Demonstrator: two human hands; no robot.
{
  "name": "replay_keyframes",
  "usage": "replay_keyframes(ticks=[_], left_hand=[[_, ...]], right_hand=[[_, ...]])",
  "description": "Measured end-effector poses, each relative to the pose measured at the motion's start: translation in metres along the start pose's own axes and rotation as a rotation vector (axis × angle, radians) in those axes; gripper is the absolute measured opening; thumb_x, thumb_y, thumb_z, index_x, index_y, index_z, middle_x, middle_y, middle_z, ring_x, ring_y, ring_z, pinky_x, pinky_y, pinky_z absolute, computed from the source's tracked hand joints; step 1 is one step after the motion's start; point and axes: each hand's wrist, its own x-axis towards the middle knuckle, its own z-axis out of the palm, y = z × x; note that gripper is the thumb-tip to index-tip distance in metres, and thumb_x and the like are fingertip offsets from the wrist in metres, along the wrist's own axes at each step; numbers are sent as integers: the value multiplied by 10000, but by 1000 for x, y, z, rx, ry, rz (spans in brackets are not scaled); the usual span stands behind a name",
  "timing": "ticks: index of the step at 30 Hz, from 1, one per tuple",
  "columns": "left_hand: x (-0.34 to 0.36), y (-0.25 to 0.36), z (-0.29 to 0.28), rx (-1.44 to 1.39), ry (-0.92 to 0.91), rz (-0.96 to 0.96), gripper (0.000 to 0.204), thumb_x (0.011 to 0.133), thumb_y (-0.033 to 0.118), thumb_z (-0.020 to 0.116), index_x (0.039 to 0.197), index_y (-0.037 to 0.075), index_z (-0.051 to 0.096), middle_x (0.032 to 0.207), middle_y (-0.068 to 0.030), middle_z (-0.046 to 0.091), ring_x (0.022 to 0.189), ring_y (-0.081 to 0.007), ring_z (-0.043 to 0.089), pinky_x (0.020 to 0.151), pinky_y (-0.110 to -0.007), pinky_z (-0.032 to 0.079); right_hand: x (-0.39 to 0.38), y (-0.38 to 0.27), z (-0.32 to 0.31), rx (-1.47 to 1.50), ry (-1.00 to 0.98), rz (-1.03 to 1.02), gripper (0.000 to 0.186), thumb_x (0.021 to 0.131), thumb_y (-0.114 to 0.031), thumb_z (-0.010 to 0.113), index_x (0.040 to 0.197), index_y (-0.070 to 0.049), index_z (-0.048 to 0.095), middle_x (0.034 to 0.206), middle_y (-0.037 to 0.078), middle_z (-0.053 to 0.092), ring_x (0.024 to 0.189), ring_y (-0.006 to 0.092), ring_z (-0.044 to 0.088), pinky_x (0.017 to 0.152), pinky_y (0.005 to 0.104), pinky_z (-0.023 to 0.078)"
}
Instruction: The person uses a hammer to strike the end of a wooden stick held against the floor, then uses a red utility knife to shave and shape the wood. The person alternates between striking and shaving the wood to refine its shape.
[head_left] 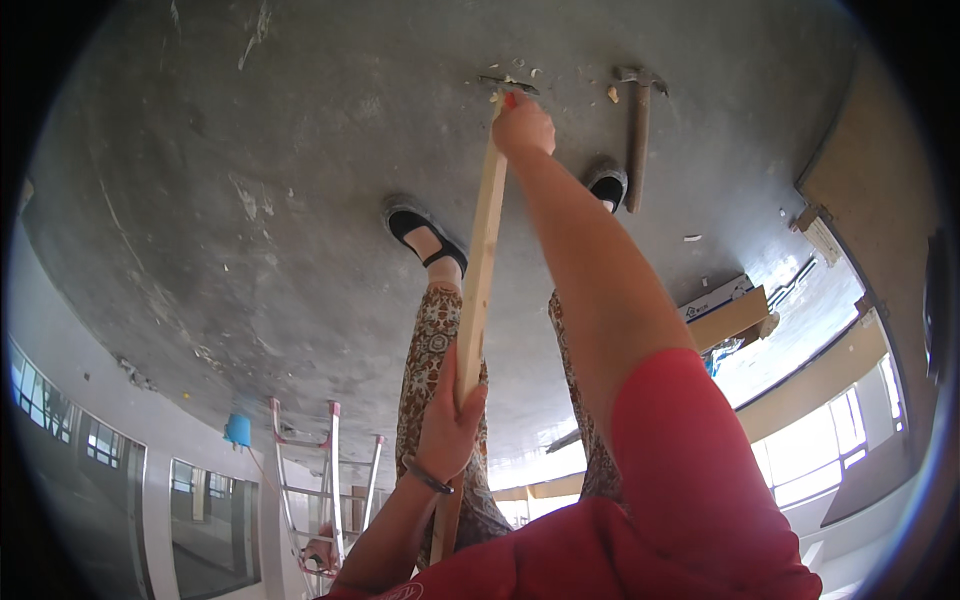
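Left hand [452, 420] wraps its fingers round the long pale wooden strip [478, 290] near; right hand [522, 125] grips its far end on the grey concrete floor [250, 200], wooden-handled hammer [637, 130] just right.

Pale tan wooden strip [478, 270]; red sleeve [690, 470]; brown-and-cream patterned trousers [428, 360]; black shoes [420, 228]; grey concrete floor [250, 180] with whitish marks; hammer [637, 130] with brown handle; blue bucket [238, 430].

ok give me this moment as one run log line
left hand: grips wooden batten low | right hand: grips batten's far end at concrete floor | hammer: lying on floor, right of hand, untouched
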Motion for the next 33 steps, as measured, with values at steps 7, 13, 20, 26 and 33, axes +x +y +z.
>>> replay_keyframes(ticks=[7, 13, 20, 26, 33], left_hand=[[11, -2, -15, -278, -224, -3, 702, 957, 183, 512, 1517, 165, 88, 967, -97, 542, 734, -171, 591, 654, -294, 515], [9, -7, -15, -870, -426, -189, 682, 991, 163, 423, 1516, 313, 14, 798, -41, 481, 509, -87, 430, 467, -229, 410], [-1, 16, -1, -491, -220, -137, 703, 964, 63, 413, 1526, 217, 18, 734, -14, 466, 468, -62, 385, 409, -202, 354], [0, 14, -5, -335, -234, -84, 737, 966, 87, 450, 1523, 246, -5, 729, 4, 452, 469, -55, 372, 407, -199, 354], [6, -10, -23, -861, -430, -274, 716, 991, 159, 458, 1504, 386, 11, 687, 7, 397, 487, -59, 349, 424, -198, 327]], right_hand=[[79, 22, -67, 715, -579, 399, 249, 935, -237, 508, 1132, -146, 629, 868, 23, 634, 504, 144, 527, 390, 328, 392], [82, 34, -33, 135, -387, -82, 274, 900, -195, 532, 1163, -132, 574, 968, 74, 651, 732, 214, 631, 542, 372, 491], [19, 8, -28, -77, -69, -108, 322, 870, -238, 566, 1180, -152, 572, 1096, 140, 652, 1037, 312, 633, 804, 438, 531], [111, 55, -15, 360, -598, 176, 194, 842, -254, 624, 911, -77, 664, 799, 126, 677, 637, 249, 689, 462, 360, 507], [66, 9, -54, -75, -410, -192, 161, 882, -208, 529, 938, -104, 637, 785, 71, 648, 637, 223, 649, 502, 364, 520]])
